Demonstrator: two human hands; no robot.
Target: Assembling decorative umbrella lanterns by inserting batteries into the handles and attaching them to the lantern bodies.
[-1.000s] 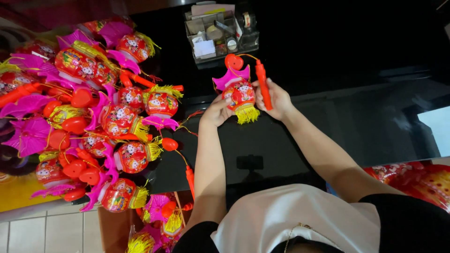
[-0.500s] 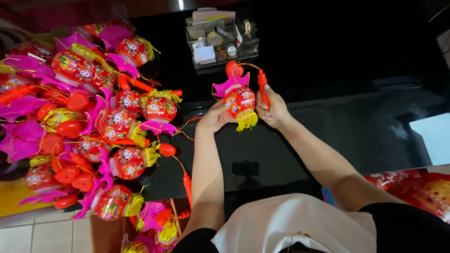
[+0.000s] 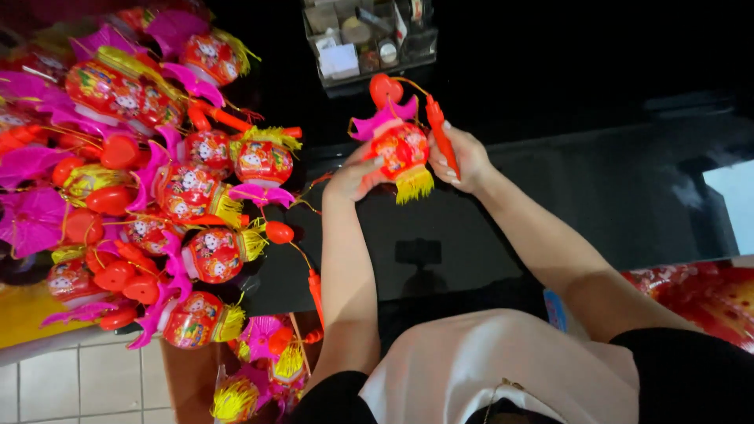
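Both hands hold a small red toy lantern [image 3: 401, 148] with a magenta top, a red heart-shaped cap and a yellow fringe, above a black glossy tabletop [image 3: 550, 204]. My left hand [image 3: 357, 174] grips the lantern's left side. My right hand [image 3: 459, 159] steadies its right side and also holds the orange-red stick handle [image 3: 440, 135] joined to the lantern by a thin cord.
A large heap of similar red and magenta lanterns [image 3: 149, 180] covers the left of the table, with more lower down [image 3: 259, 361]. A clear organiser box [image 3: 369, 35] with small items stands at the far edge. Red printed packaging [image 3: 699, 294] lies at the right.
Both hands have stayed on the lantern, shifting it slightly; the view has drifted a little.
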